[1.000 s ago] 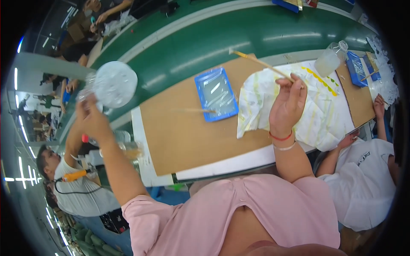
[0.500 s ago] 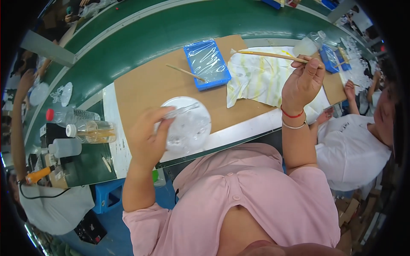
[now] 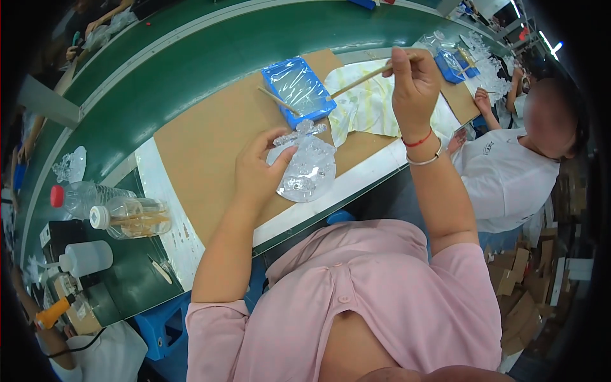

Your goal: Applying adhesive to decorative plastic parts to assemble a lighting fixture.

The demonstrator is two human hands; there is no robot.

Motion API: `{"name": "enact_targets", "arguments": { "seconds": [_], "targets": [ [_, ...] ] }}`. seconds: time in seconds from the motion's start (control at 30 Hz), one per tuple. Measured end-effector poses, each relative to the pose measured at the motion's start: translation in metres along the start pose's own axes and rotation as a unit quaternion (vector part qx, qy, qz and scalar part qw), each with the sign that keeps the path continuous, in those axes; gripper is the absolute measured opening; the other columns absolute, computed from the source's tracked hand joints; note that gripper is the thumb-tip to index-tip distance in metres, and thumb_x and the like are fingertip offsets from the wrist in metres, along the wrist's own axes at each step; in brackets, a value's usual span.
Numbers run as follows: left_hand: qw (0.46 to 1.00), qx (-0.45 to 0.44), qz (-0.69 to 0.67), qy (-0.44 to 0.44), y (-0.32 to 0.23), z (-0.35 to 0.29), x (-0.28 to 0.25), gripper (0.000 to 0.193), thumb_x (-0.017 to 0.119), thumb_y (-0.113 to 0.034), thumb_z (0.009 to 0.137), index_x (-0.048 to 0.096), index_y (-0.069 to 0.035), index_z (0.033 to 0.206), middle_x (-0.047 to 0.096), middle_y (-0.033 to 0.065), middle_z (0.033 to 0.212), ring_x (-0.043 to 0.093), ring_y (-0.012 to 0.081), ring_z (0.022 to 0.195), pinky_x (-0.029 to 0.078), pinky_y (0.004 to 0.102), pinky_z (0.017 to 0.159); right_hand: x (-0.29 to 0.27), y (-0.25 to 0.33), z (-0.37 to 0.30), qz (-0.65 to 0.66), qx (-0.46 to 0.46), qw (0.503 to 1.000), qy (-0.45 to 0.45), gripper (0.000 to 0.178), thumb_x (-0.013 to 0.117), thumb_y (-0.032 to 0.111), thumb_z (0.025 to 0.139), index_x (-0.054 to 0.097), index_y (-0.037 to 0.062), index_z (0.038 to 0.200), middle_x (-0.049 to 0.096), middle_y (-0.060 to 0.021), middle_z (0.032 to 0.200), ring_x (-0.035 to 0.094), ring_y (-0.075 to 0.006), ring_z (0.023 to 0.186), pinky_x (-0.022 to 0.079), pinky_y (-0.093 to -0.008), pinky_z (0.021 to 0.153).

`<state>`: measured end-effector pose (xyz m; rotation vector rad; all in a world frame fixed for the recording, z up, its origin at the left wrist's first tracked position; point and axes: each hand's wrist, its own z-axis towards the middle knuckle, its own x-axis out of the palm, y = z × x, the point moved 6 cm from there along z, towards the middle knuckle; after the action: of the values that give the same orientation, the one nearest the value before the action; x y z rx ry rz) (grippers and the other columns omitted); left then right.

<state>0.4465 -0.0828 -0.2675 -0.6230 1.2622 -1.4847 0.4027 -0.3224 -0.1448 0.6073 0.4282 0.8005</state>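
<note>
So the clear molded plastic piece (image 3: 310,170) is held over the near side of the cardboard sheet (image 3: 203,146), left edge pinched between thumb and fingers of the left hand (image 3: 259,164); can't tell if it's resting or lifted. Looks light, stiff and kinda slick. Raised bits could probably get snapped, so it's best gripped by the flat rim. Farther out, a slim wooden brush (image 3: 361,83) is pinched by the right hand (image 3: 417,88), tip by the blue tray (image 3: 323,109).

And over on the right, a small patch of dark lettering (image 3: 488,148) shows on a co-worker's white shirt (image 3: 509,184), too tiny from here to read; nothing else legible either.
</note>
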Motion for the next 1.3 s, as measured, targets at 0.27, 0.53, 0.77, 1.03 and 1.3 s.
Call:
{"name": "enact_targets", "arguments": {
  "seconds": [0.27,0.53,0.77,1.03,1.3],
  "targets": [
    [0.998,-0.027,-0.046,-0.019,0.016,-0.011,0.003,0.017,0.071,-0.010,0.079,0.066,-0.002,0.093,0.068,0.0095,0.080,0.066,0.0163,0.070,0.051,0.0263,0.064,0.036,-0.017,-0.002,-0.213,-0.090,0.965,0.127,0.015,0.062,0.017,0.090,0.056,0.0037,0.085,0.057,-0.0013,0.068,0.056,-0.0092,0.066,0.043,-0.0206,0.063],
    [0.996,-0.031,-0.078,-0.026,0.021,-0.002,-0.021,0.021,0.056,-0.012,0.089,0.061,0.003,0.104,0.066,0.0123,0.088,0.065,0.0181,0.079,0.050,0.0293,0.075,0.056,-0.035,0.000,-0.183,-0.131,0.950,0.218,0.013,0.059,0.011,0.088,0.054,0.0061,0.077,0.052,-0.0018,0.068,0.044,-0.0174,0.070,0.034,-0.0289,0.073],
    [0.994,0.006,-0.112,0.015,0.021,0.008,-0.022,0.023,0.058,-0.015,0.088,0.062,0.003,0.101,0.066,0.0133,0.094,0.063,0.0213,0.087,0.049,0.0326,0.077,0.062,-0.044,0.006,-0.157,-0.143,0.933,0.290,0.013,0.055,0.013,0.091,0.052,0.0061,0.080,0.052,-0.0023,0.070,0.044,-0.0185,0.071,0.034,-0.0304,0.077],
    [0.993,0.067,0.056,0.075,0.005,0.003,-0.004,0.026,0.072,-0.001,0.072,0.065,-0.001,0.097,0.068,0.0113,0.088,0.065,0.0221,0.073,0.051,0.0295,0.063,0.064,-0.047,0.011,-0.144,-0.142,0.932,0.302,0.007,0.065,0.009,0.081,0.058,0.0062,0.078,0.057,-0.0035,0.070,0.052,-0.0185,0.064,0.035,-0.0348,0.083],
    [0.992,0.104,0.064,-0.008,0.000,0.000,-0.012,0.022,0.071,0.003,0.072,0.065,0.000,0.092,0.068,0.0124,0.082,0.065,0.0203,0.066,0.050,0.0260,0.058,0.067,-0.057,0.008,-0.152,-0.131,0.929,0.311,0.012,0.063,0.009,0.086,0.054,0.0050,0.081,0.052,-0.0029,0.072,0.045,-0.0164,0.068,0.036,-0.0288,0.076]
  ]
}}
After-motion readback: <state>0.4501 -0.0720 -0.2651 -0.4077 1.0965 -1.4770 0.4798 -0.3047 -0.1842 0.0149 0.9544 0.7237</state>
